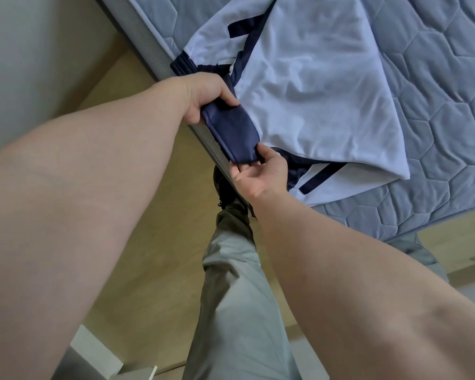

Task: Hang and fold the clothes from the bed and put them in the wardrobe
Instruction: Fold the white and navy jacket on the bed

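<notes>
A white sports shirt with navy trim lies spread on the grey quilted mattress, its hem at the bed's edge. A navy panel of the shirt hangs over that edge. My left hand grips the upper end of the navy panel, thumb on top. My right hand pinches the lower end of the same panel, palm turned up. The wardrobe is out of view.
The mattress side runs diagonally from the top left to the centre. Below it is light wooden floor. My grey-trousered leg and dark shoe stand against the bed. A white object sits at the bottom left.
</notes>
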A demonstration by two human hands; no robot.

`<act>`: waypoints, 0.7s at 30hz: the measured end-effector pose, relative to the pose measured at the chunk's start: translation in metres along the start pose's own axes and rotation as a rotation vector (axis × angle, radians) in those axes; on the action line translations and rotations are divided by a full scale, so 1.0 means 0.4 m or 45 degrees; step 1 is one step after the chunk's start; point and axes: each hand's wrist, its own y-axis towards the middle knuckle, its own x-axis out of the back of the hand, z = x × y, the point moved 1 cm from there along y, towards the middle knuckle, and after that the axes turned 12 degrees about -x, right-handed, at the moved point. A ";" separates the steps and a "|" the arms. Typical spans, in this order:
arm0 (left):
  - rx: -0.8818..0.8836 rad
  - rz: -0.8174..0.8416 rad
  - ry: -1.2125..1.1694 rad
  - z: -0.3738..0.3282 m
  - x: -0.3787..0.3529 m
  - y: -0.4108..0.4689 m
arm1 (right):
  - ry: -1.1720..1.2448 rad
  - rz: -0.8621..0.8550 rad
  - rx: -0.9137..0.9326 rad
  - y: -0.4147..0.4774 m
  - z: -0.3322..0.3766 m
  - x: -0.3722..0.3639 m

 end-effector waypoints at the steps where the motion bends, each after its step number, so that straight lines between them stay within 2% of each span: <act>1: -0.003 -0.011 0.005 0.005 0.001 0.004 | -0.025 0.015 -0.009 0.000 0.001 0.004; 11: -0.028 0.096 -0.137 0.021 0.010 0.008 | -0.089 -0.023 0.013 -0.007 0.009 -0.024; 17: -0.218 -0.072 -0.063 0.025 -0.005 0.015 | -0.120 -0.175 0.062 -0.011 0.019 -0.026; 21: -0.208 -0.179 -0.106 0.038 -0.018 0.019 | -0.232 -0.358 0.064 0.000 0.023 0.003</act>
